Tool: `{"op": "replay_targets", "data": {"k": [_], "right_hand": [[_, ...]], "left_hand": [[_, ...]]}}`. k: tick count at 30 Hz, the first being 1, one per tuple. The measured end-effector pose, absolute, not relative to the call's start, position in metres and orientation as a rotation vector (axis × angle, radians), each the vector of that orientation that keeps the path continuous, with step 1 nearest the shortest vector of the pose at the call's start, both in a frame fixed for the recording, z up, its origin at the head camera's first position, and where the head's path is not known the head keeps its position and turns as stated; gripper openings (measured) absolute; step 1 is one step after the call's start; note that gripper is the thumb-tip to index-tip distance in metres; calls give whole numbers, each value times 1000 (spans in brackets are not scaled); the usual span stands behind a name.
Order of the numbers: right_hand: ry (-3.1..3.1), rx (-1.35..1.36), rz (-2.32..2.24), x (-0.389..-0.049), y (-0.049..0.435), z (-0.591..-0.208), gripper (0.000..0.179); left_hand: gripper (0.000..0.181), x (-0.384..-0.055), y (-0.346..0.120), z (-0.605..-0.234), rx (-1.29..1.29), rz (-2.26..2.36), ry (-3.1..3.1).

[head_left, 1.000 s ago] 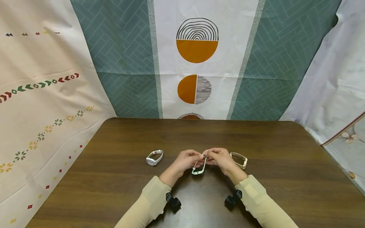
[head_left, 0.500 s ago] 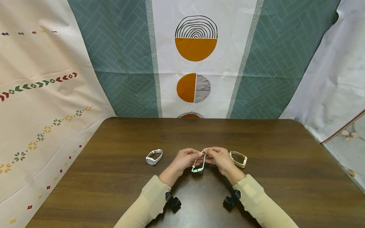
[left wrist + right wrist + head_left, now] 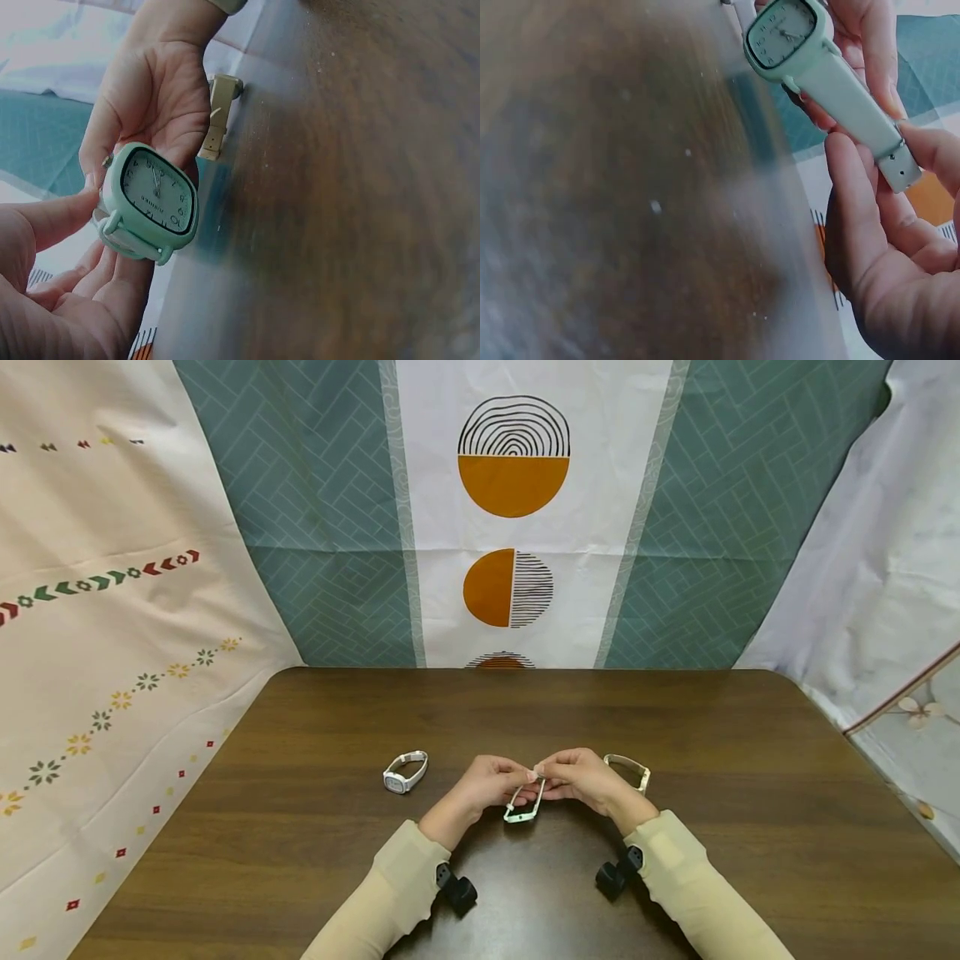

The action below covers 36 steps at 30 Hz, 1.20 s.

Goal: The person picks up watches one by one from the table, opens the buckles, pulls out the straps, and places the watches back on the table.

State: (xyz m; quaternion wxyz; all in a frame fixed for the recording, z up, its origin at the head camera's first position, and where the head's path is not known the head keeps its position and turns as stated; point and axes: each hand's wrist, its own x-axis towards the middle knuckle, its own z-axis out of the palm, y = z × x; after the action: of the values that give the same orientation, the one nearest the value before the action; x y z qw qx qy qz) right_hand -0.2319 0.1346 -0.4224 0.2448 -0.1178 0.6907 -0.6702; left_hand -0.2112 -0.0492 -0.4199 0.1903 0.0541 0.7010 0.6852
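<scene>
A mint green wristwatch (image 3: pixel 521 817) is held between both hands, its strap forming a loop and its face toward the wearer. My left hand (image 3: pixel 487 781) pinches the strap near the far end of that loop. Opposite it, my right hand (image 3: pixel 588 779) pinches the strap too, the fingertips of both hands close together. In the right wrist view, the strap (image 3: pixel 847 105) runs from the watch case to a metal buckle and holed tip at the right thumb and fingers. The square, numbered dial (image 3: pixel 157 191) shows plainly in the left wrist view.
On the brown wooden table (image 3: pixel 337 877), a white wristwatch (image 3: pixel 405 772) lies left of the hands. A beige wristwatch (image 3: pixel 633 767) lies to the right, partly behind the right hand. Patterned curtains (image 3: pixel 337 527) hang past the table's far edge.
Both hands and the green watch have come slightly nearer the wearer. The right wrist has turned a little outward and now covers more of the beige watch. Both hands keep their pinch.
</scene>
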Motion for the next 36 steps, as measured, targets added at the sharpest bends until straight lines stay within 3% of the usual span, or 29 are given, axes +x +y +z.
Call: {"op": "replay_targets", "data": {"k": [14, 36], "right_hand": [[1892, -182, -2057, -227, 126, -421, 14], [1792, -48, -2236, -226, 121, -421, 16]], "left_hand": [[24, -211, -47, -416, 113, 1987, 1969], [17, -212, -47, -418, 50, 2087, 1884]]}}
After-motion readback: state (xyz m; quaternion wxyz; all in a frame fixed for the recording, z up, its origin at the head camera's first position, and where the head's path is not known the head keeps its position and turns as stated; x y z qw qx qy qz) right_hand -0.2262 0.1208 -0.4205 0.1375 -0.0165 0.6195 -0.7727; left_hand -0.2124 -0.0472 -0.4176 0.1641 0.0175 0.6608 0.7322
